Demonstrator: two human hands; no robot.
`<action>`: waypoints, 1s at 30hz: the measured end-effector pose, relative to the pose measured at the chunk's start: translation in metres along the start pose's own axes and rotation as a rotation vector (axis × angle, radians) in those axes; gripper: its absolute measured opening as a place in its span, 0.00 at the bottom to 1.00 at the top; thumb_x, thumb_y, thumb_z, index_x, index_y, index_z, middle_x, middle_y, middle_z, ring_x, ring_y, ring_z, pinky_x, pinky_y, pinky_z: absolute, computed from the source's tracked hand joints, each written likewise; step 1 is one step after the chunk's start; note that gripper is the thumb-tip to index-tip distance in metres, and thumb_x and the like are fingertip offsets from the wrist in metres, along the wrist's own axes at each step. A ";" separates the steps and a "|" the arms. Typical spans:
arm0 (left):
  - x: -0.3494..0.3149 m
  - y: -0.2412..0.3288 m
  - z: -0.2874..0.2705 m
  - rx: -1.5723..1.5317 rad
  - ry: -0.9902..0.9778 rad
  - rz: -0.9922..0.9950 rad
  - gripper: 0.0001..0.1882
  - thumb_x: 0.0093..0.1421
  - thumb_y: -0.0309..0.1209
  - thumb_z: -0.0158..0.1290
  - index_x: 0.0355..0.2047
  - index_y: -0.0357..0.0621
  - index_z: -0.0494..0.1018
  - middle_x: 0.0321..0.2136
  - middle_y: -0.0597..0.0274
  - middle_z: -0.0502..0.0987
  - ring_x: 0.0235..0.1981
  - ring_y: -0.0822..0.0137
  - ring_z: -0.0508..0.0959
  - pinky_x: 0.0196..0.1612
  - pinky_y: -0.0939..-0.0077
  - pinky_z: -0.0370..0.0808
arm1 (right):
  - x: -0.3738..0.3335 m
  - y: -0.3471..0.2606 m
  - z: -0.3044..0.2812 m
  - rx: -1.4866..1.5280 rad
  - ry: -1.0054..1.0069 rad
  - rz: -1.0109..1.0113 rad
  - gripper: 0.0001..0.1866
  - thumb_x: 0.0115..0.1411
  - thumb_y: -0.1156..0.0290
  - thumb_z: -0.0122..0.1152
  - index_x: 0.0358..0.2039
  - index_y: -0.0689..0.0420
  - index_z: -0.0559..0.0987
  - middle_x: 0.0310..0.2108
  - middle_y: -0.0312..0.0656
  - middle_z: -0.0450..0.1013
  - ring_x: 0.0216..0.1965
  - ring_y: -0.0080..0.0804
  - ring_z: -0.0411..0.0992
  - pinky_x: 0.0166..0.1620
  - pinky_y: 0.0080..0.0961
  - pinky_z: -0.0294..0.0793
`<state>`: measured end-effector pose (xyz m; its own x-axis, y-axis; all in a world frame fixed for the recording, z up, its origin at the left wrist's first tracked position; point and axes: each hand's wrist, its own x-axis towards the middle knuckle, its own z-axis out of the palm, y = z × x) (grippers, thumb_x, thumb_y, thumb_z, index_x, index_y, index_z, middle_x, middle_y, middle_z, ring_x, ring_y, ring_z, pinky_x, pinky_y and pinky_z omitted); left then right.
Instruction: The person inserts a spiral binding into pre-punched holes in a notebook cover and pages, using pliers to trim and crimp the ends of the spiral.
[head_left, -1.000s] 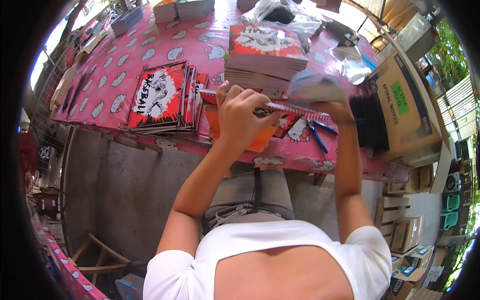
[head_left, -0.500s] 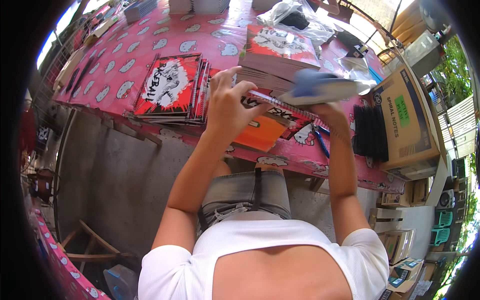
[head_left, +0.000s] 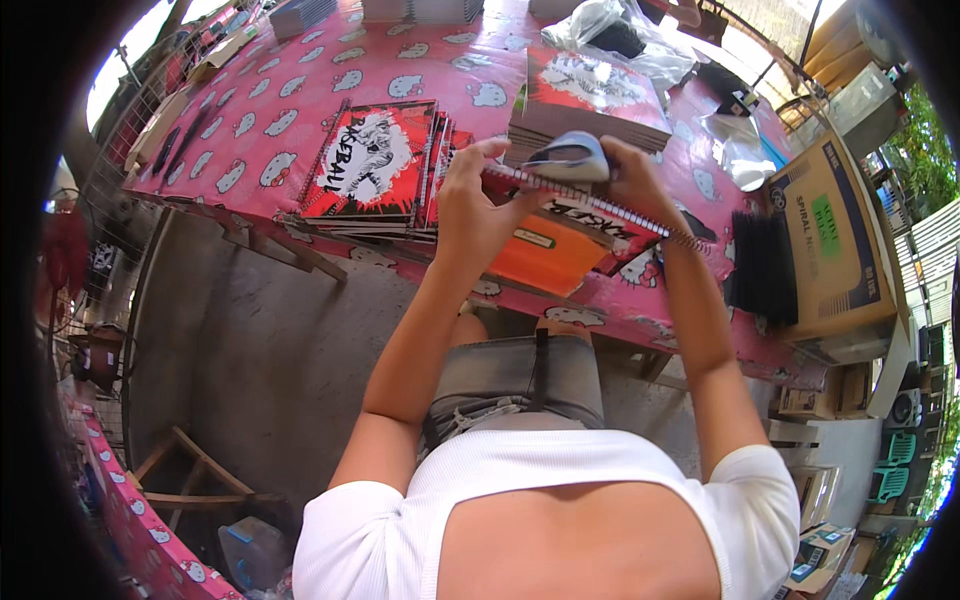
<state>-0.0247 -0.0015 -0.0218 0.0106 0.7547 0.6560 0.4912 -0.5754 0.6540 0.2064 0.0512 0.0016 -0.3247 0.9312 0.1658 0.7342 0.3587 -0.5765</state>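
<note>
A spiral notebook (head_left: 625, 242) with a red cover is tilted on edge in front of me, its wire coil running along the top. My left hand (head_left: 478, 205) pinches its left end, thumb and fingers around the coil edge. In my right hand (head_left: 637, 182) is a rounded blue-and-white hand tool (head_left: 568, 158), held against or just above the coil; its exact kind does not show. The coil sticks out past the right end, by my right wrist. Below, at the table's edge, shows an orange cover (head_left: 548, 262) with a small green label.
Left lies a pile of red-covered spiral notebooks (head_left: 365, 165). Behind my hands stands a tall stack of printed sheets (head_left: 595, 95). At right are black ridged pieces (head_left: 762, 270) and a cardboard box (head_left: 835, 235). Plastic bags (head_left: 615, 35) lie farther back on the pink tablecloth (head_left: 285, 120).
My right hand has brought the blue-and-white tool leftward to the coil; it was blurred in motion farther right. My left hand keeps its pinch on the notebook. The whole view has shifted slightly.
</note>
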 end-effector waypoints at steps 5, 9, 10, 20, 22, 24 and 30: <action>0.000 -0.011 0.009 -0.665 0.142 -0.261 0.26 0.47 0.20 0.63 0.47 0.37 0.67 0.38 0.60 0.73 0.35 0.73 0.75 0.38 0.79 0.74 | 0.005 -0.017 0.003 0.337 -0.071 -0.330 0.22 0.43 0.85 0.58 0.44 0.64 0.75 0.40 0.39 0.76 0.39 0.26 0.73 0.44 0.25 0.73; -0.014 -0.017 0.005 -0.867 0.087 -0.399 0.20 0.51 0.17 0.58 0.46 0.35 0.71 0.34 0.63 0.77 0.34 0.75 0.75 0.37 0.82 0.74 | -0.008 -0.014 0.004 0.939 -0.106 -0.286 0.26 0.43 0.84 0.62 0.47 0.63 0.74 0.40 0.39 0.76 0.41 0.26 0.74 0.46 0.27 0.74; -0.010 -0.019 0.006 -0.874 0.090 -0.391 0.20 0.51 0.17 0.58 0.46 0.35 0.71 0.34 0.63 0.77 0.34 0.75 0.75 0.37 0.82 0.74 | -0.002 -0.010 0.001 0.930 -0.105 -0.291 0.26 0.43 0.84 0.62 0.47 0.63 0.74 0.40 0.39 0.76 0.41 0.26 0.74 0.46 0.27 0.74; 0.018 -0.018 -0.006 -1.038 -0.126 -0.387 0.10 0.52 0.16 0.56 0.36 0.37 0.75 0.31 0.61 0.78 0.31 0.75 0.77 0.37 0.80 0.76 | -0.058 0.148 -0.071 -0.573 1.013 0.424 0.19 0.44 0.62 0.68 0.33 0.59 0.75 0.27 0.51 0.76 0.31 0.49 0.76 0.35 0.43 0.73; 0.033 -0.018 0.000 -0.907 -0.187 -0.187 0.10 0.51 0.16 0.57 0.34 0.38 0.74 0.31 0.60 0.77 0.32 0.74 0.77 0.35 0.81 0.76 | -0.076 0.204 -0.069 -0.712 0.796 0.603 0.24 0.43 0.55 0.69 0.36 0.58 0.76 0.35 0.53 0.75 0.40 0.48 0.74 0.44 0.45 0.71; 0.041 -0.004 -0.024 -0.584 0.015 -0.026 0.06 0.53 0.19 0.56 0.33 0.34 0.73 0.31 0.55 0.77 0.30 0.68 0.77 0.33 0.77 0.77 | -0.076 0.207 -0.053 -0.675 0.297 0.747 0.31 0.44 0.46 0.67 0.43 0.56 0.76 0.43 0.53 0.72 0.48 0.48 0.70 0.47 0.43 0.70; -0.003 0.080 -0.093 0.026 0.479 0.685 0.09 0.55 0.24 0.56 0.31 0.28 0.71 0.32 0.43 0.76 0.26 0.54 0.78 0.30 0.68 0.80 | -0.150 0.104 0.000 -0.473 0.282 0.463 0.31 0.50 0.46 0.62 0.46 0.57 0.74 0.45 0.50 0.68 0.48 0.48 0.67 0.46 0.41 0.69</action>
<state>-0.0662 -0.0789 0.0638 -0.0542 0.0210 0.9983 0.5308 -0.8462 0.0467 0.3313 -0.0513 -0.0835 0.2023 0.9530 0.2256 0.9596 -0.1469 -0.2399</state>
